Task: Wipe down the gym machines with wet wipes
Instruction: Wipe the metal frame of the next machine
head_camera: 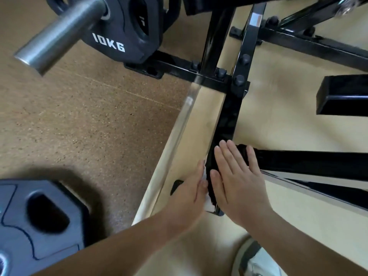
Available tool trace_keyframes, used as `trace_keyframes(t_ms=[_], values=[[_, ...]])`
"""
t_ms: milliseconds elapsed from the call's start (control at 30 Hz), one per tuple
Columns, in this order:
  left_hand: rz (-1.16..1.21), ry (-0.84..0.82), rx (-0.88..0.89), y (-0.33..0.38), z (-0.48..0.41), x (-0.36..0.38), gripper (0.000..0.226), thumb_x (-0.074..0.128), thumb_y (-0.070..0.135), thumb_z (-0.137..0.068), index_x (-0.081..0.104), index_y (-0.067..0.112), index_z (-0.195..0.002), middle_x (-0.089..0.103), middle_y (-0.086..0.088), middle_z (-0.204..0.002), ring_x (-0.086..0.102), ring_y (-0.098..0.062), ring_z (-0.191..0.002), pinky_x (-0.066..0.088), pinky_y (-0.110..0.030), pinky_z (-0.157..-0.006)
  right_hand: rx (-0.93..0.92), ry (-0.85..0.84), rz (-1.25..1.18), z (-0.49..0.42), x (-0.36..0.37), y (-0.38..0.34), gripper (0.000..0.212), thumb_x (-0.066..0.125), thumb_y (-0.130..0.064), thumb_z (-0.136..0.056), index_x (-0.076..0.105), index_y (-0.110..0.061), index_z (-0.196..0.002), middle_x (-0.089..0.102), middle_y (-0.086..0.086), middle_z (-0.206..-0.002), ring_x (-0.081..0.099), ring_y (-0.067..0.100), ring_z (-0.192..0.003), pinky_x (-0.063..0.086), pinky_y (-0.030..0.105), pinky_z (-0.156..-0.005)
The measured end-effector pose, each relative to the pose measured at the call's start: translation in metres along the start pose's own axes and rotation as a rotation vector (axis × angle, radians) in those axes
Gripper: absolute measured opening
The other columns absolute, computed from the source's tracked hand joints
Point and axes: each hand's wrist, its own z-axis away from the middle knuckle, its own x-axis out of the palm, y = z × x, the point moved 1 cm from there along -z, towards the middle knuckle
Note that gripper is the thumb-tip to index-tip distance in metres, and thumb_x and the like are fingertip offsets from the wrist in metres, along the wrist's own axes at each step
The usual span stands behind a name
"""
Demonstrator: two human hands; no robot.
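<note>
Machine part: a low black frame bar runs along the floor from a bolted cross member toward the person. Both hands work at its near end.
Wet wipe: the wet wipe shows only as white slivers against the bar's left face, just beside the near end. The rest is hidden under the fingers.
Left hand: the left hand lies flat, fingers straight, and presses the wipe onto the bar's left side. A flat palm probably spreads the wipe over more metal than a pinch would.
Right hand: the right hand is also flat with straight fingers, laid on the opposite side and top of the bar. It likely braces against the left hand's push, so the bar is sandwiched. I cannot tell whether any wipe lies beneath it.
Step in hand: wiping this bar along its length. The stretch toward the cross member looks not yet reached.
Nearby: a loaded 10KG plate on a steel sleeve hangs over the far left. A loose plate lies at the floor's near-left corner, well apart from the hands.
</note>
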Motion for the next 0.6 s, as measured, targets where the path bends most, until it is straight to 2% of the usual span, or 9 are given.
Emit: trace_keyframes(t_ms=[100, 167, 233, 300, 333, 433, 467, 533, 600], values=[[-0.102, -0.019, -0.069, -0.028, 0.052, -0.016, 0.045, 0.029, 0.044, -0.11, 0.042, 0.04, -0.152, 0.063, 0.015, -0.138, 0.054, 0.005, -0.126, 0.039, -0.02, -0.112, -0.055, -0.023, 0.05, 0.014, 0.011, -0.007, 0.066, 0.014, -0.045, -0.11, 0.024, -0.003, -0.16, 0.017, 0.016, -0.17, 0.006, 0.028, -0.16, 0.012, 0.059, -0.127], [-0.105, 0.064, -0.154, -0.043, 0.06, -0.031, 0.048, 0.026, 0.053, -0.105, 0.051, 0.04, -0.144, 0.071, 0.011, -0.121, 0.062, 0.005, -0.111, 0.049, -0.023, -0.103, -0.046, -0.04, 0.07, 0.013, 0.014, -0.007, 0.069, 0.01, -0.046, -0.109, 0.017, -0.003, -0.162, 0.01, 0.016, -0.171, 0.0, 0.028, -0.16, 0.008, 0.059, -0.127], [-0.181, 0.198, -0.151, -0.049, 0.047, -0.042, 0.049, 0.027, 0.053, -0.105, 0.048, 0.039, -0.148, 0.069, 0.013, -0.124, 0.063, 0.005, -0.112, 0.051, -0.024, -0.102, -0.042, -0.044, 0.076, 0.013, 0.016, -0.008, 0.07, 0.007, -0.046, -0.109, 0.014, -0.002, -0.162, 0.007, 0.015, -0.172, -0.002, 0.027, -0.16, 0.007, 0.058, -0.127], [-0.339, 0.213, -0.016, -0.052, 0.024, -0.041, 0.045, 0.03, 0.041, -0.11, 0.034, 0.043, -0.155, 0.054, 0.02, -0.145, 0.05, 0.005, -0.131, 0.04, -0.023, -0.113, -0.039, -0.029, 0.075, 0.013, 0.017, -0.009, 0.069, 0.008, -0.045, -0.109, 0.014, -0.002, -0.162, 0.008, 0.016, -0.172, -0.001, 0.028, -0.16, 0.006, 0.058, -0.127], [-0.426, 0.166, 0.053, -0.057, 0.011, -0.036, 0.047, 0.031, 0.035, -0.111, 0.029, 0.043, -0.157, 0.043, 0.02, -0.155, 0.039, 0.006, -0.141, 0.032, -0.021, -0.118, -0.042, -0.018, 0.076, 0.013, 0.018, -0.009, 0.069, 0.009, -0.045, -0.109, 0.015, -0.001, -0.162, 0.008, 0.016, -0.172, 0.0, 0.028, -0.16, 0.006, 0.058, -0.127], [-0.799, -0.013, 0.095, -0.088, -0.013, -0.013, 0.056, 0.023, 0.035, -0.109, 0.014, 0.031, -0.164, 0.004, 0.014, -0.171, -0.006, 0.003, -0.155, 0.009, -0.03, -0.128, -0.048, 0.004, 0.08, 0.013, 0.019, -0.007, 0.069, 0.011, -0.044, -0.109, 0.016, 0.0, -0.162, 0.009, 0.017, -0.171, 0.002, 0.029, -0.16, 0.008, 0.059, -0.127], [-0.878, -0.029, 0.081, -0.098, -0.015, -0.007, 0.059, 0.015, 0.038, -0.107, 0.011, 0.027, -0.165, -0.001, 0.012, -0.171, -0.016, 0.002, -0.153, 0.001, -0.031, -0.129, -0.051, 0.005, 0.077, 0.013, 0.019, -0.008, 0.069, 0.011, -0.044, -0.109, 0.016, 0.0, -0.162, 0.009, 0.017, -0.171, 0.002, 0.03, -0.16, 0.008, 0.059, -0.127], [-0.915, -0.025, 0.084, -0.109, -0.013, -0.005, 0.063, 0.006, 0.042, -0.105, 0.011, 0.023, -0.165, -0.001, 0.009, -0.172, -0.022, 0.0, -0.152, -0.008, -0.031, -0.128, -0.05, 0.007, 0.07, 0.013, 0.02, -0.008, 0.069, 0.01, -0.044, -0.109, 0.015, -0.001, -0.162, 0.009, 0.017, -0.171, 0.002, 0.029, -0.16, 0.009, 0.059, -0.127], [-0.944, -0.031, 0.156, -0.108, -0.01, -0.008, 0.062, 0.008, 0.041, -0.106, 0.016, 0.02, -0.164, 0.005, 0.006, -0.172, -0.016, -0.006, -0.156, -0.002, -0.036, -0.129, -0.043, 0.01, 0.064, 0.013, 0.02, -0.007, 0.069, 0.009, -0.045, -0.109, 0.014, -0.001, -0.162, 0.008, 0.016, -0.172, 0.001, 0.028, -0.16, 0.008, 0.058, -0.127]])
